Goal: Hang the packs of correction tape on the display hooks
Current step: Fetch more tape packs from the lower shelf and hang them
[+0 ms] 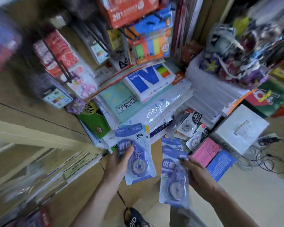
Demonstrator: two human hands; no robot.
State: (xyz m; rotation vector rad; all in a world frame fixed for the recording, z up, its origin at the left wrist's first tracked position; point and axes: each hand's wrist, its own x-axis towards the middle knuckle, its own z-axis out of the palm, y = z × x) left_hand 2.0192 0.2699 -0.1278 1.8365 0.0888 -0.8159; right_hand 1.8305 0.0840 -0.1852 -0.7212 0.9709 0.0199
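Left hand [117,163]: thumb curled over the face of a blue correction tape pack [136,153], fingers behind; pack pinched at its left edge, mid-height. Right hand [197,175]: fingers closed on the right edge of a second blue pack [174,176], possibly more than one stacked; blurred.

Long axis of both packs runs away from the body, hang-hole headers at the far end, pointed toward the rack. Display hooks [133,32] sit well up and beyond, over stacked paper. Left pack judged nearer the hooks, so likely hung first. More packs [189,124] lie on the stack, near the right hand.
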